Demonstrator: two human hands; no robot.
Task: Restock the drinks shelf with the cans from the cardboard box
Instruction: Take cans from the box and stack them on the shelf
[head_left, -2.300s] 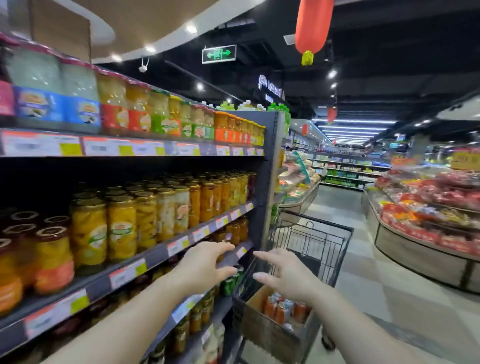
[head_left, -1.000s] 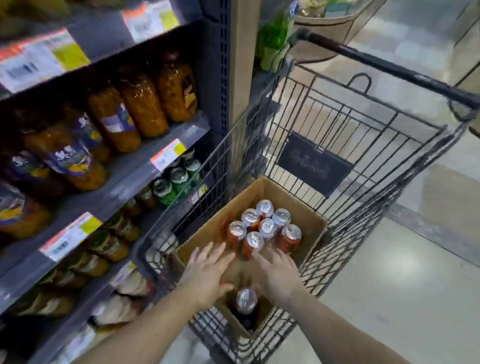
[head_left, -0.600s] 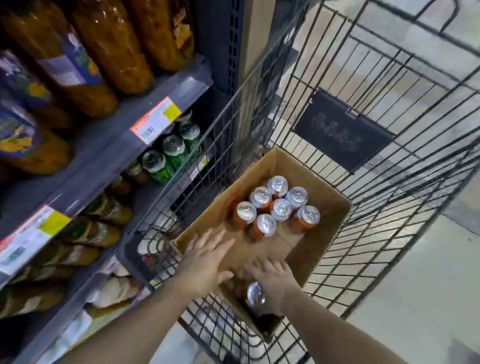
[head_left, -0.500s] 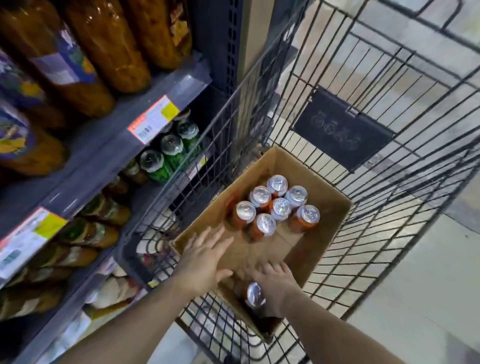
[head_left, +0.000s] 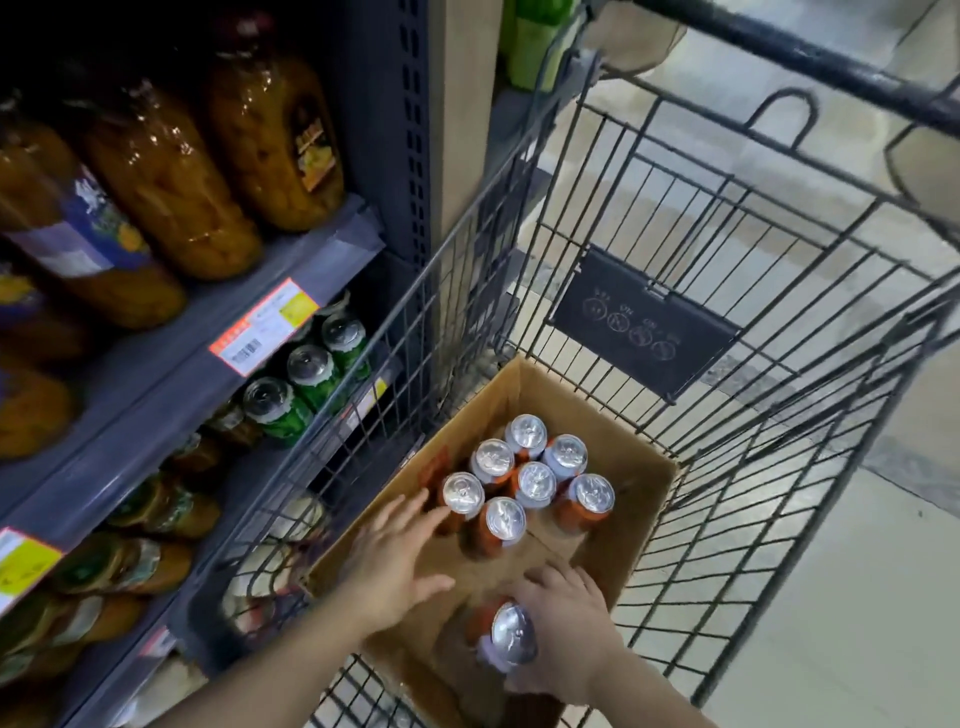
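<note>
Eight orange cans (head_left: 535, 484) show in the one cardboard box (head_left: 641, 525) at lower centre: seven clustered, one apart near the bottom edge. Three green cans (head_left: 310, 372) stand on the shelf (head_left: 171, 384) at left. Two hands (head_left: 400, 564) reach in.

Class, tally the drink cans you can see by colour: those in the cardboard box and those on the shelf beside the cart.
Orange cans with silver tops, upright group in the cardboard box: 6
Orange can gripped by the right hand: 1
Green cans on the shelf: 3
Total: 10
</note>
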